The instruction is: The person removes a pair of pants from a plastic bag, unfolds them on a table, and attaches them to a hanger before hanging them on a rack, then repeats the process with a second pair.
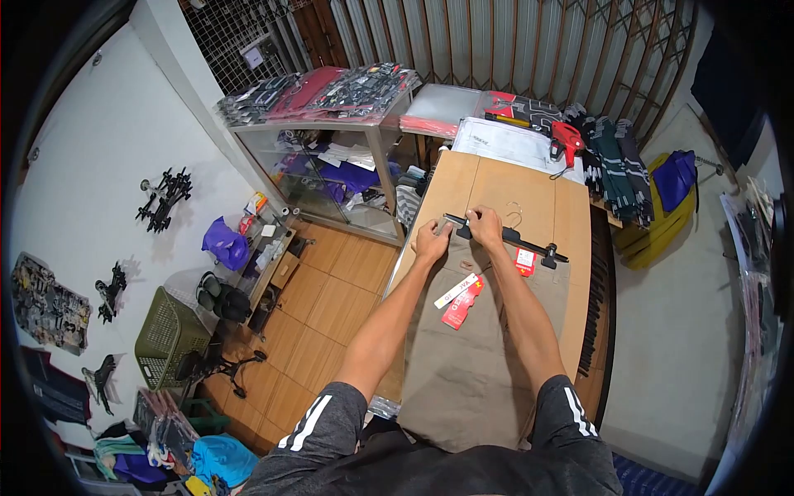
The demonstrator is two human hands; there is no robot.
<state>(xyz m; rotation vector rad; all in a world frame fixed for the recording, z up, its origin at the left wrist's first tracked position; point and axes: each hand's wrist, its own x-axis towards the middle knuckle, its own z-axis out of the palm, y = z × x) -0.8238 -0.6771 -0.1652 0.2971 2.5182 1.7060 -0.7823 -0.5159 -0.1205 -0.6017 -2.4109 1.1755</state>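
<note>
Khaki trousers (455, 372) lie spread along the cardboard-topped table (463, 178), waist end away from me. Across the waist end runs a black clip hanger (529, 243), its metal hook (514, 217) pointing away. My right hand (486, 228) is closed on the hanger's left part, near a clip. Beside it, my left hand (432, 241) pinches the left corner of the trousers' waist; its fingertips are partly hidden. The hanger's right clip (550, 256) lies over the other side of the waist. Red and white tags (463, 302) rest on the trousers, with another red tag (524, 263) under the hanger.
At the table's far end lie white paper sheets (509, 145) and a red tagging gun (566, 142). A glass cabinet (331, 178) topped with packed garments stands to the left. Folded dark clothes (616, 165) sit at the far right. A green basket (169, 335) is on the left.
</note>
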